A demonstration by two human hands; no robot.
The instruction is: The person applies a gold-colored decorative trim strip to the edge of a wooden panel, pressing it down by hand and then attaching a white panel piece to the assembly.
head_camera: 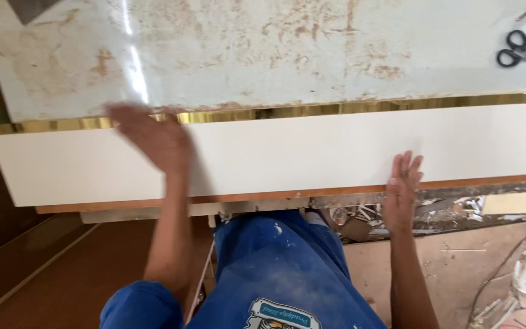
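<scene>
Both of your hands lie flat and open on the white laminate board, grasping nothing. Your left hand, blurred, presses palm-down near the board's far edge, its fingers reaching the gold mirror strip that runs along that edge. Your right hand rests at the near edge, fingers together and pointing away from you, its heel over the brown exposed core of the board. That spread, one hand far and one near, looks suited to keeping the long panel pressed down and steady.

The board lies across the bench, its far edge butted against the gold strip, beyond which sits a glossy marble-patterned slab with rusty stains. Black-handled scissors lie at the slab's far right corner.

No container shows. Under the board's near edge, to your right, loose offcuts and scraps lie in a heap, with more litter on the plywood floor. Your blue trousers are dusted white.
</scene>
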